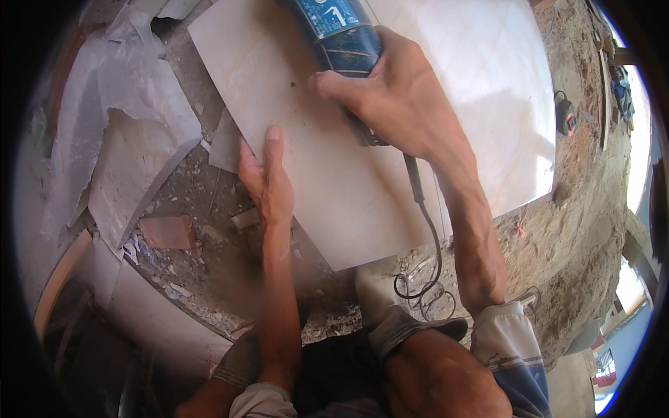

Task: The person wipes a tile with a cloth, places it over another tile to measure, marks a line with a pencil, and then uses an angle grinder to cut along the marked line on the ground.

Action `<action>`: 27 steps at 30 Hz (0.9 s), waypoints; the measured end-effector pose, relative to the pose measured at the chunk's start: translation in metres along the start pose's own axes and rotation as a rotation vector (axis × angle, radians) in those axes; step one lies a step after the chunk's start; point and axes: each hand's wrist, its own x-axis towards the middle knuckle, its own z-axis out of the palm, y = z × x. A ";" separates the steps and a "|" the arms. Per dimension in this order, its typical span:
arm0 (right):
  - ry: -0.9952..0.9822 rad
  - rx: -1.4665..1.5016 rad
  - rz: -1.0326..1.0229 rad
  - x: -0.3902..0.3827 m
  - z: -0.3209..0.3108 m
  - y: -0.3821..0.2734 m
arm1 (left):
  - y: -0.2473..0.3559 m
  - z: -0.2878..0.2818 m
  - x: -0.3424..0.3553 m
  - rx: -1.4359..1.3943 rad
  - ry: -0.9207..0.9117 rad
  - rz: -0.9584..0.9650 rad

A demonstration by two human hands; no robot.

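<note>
A large, pale, glossy tile [334,209] with faint veins lies in front of me. My right hand [401,97] is wrapped round the body of a blue and black corded power tool, probably an angle grinder [346,49]; its front end runs past the top of the view, so its disc is hidden. From the tool's rear a black cord [433,237] trails toward my feet. At the tile's left edge my left hand [268,174] grips it, thumb on top and fingers down over the side and partly hidden beneath.
Broken sheets [146,150] of tile or board are heaped on the left. A reddish brick piece [168,231] lies amid rubble below them. Right of the tile, a black and orange tape measure [565,115] rests on sandy ground. Cord loops [425,299] lie by my foot.
</note>
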 end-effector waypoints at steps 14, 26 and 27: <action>0.038 -0.038 0.000 -0.013 0.001 0.007 | 0.002 0.001 0.000 0.007 0.018 -0.001; 0.032 -0.033 0.028 -0.024 0.001 0.010 | -0.001 0.002 -0.001 -0.025 0.017 0.001; 0.031 -0.026 0.031 -0.025 0.000 0.010 | -0.001 0.001 -0.001 -0.021 0.012 0.001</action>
